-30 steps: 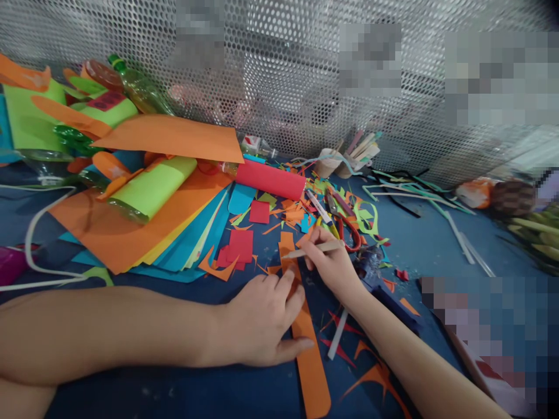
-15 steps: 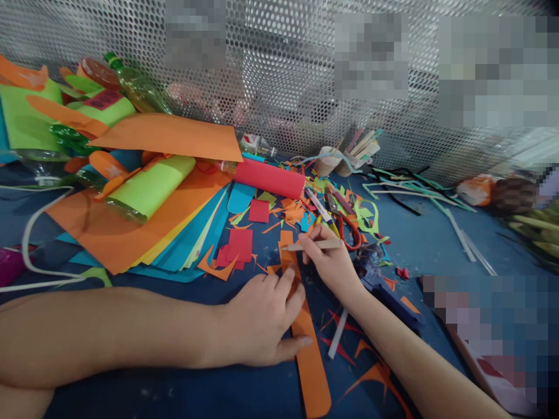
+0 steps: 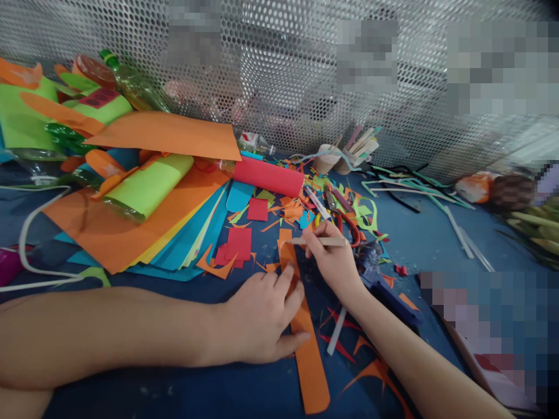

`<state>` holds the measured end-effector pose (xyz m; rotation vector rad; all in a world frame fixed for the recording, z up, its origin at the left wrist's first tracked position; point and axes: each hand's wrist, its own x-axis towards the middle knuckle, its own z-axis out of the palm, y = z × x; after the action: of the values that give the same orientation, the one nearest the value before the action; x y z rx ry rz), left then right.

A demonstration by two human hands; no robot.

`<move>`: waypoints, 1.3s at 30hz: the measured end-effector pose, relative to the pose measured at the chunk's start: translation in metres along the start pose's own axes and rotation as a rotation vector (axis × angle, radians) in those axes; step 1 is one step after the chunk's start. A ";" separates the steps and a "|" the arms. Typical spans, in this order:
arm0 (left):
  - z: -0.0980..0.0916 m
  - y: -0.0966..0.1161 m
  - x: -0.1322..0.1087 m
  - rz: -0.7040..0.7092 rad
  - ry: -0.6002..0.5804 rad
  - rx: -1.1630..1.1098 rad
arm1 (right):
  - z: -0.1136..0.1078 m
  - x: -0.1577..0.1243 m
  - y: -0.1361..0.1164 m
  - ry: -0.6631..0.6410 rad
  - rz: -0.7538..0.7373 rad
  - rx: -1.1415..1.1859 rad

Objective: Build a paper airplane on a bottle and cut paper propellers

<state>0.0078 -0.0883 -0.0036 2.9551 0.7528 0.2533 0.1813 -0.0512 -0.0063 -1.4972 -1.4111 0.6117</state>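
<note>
A long orange paper strip [image 3: 312, 366] with a rounded near end lies on the blue table in front of me. My left hand [image 3: 264, 314] rests over its middle, fingers spread and pressing it down. In my right hand [image 3: 335, 265] is a pale pencil [image 3: 299, 241], pinched between thumb and fingers. Its tip is at the strip's far end, close to the surface; contact is hard to make out. Red paper squares [image 3: 239, 243] and orange scraps [image 3: 218, 265] lie just left of that end.
Coloured sheets [image 3: 126, 233] and paper-wrapped bottles [image 3: 148, 189] are piled at the left. Beyond my right hand lie red-handled scissors [image 3: 351, 227], paper scraps and a dark blue glue gun [image 3: 388, 297]. Cups of sticks [image 3: 327, 158] stand by a perforated metal screen [image 3: 283, 70].
The pencil tip has shifted slightly up and right along the strip's far end, and the pencil lies more level. My left hand stays in place. The view has moved slightly.
</note>
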 end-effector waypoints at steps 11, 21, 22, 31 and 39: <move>0.000 0.000 0.000 0.001 0.008 -0.005 | -0.003 -0.001 -0.004 0.049 0.045 -0.033; -0.001 0.001 -0.001 0.001 0.011 0.006 | -0.006 -0.002 -0.001 0.032 0.041 0.001; 0.000 0.000 -0.001 0.000 0.014 0.006 | -0.006 -0.002 -0.001 0.030 0.040 0.007; 0.000 0.000 -0.002 0.001 0.009 0.006 | -0.005 -0.001 0.001 0.021 0.060 0.022; -0.011 -0.005 0.001 -0.018 0.008 0.006 | -0.004 0.001 0.003 0.199 0.071 0.262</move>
<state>0.0041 -0.0829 0.0067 2.9534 0.7830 0.2623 0.1866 -0.0510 -0.0067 -1.3620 -1.0859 0.6455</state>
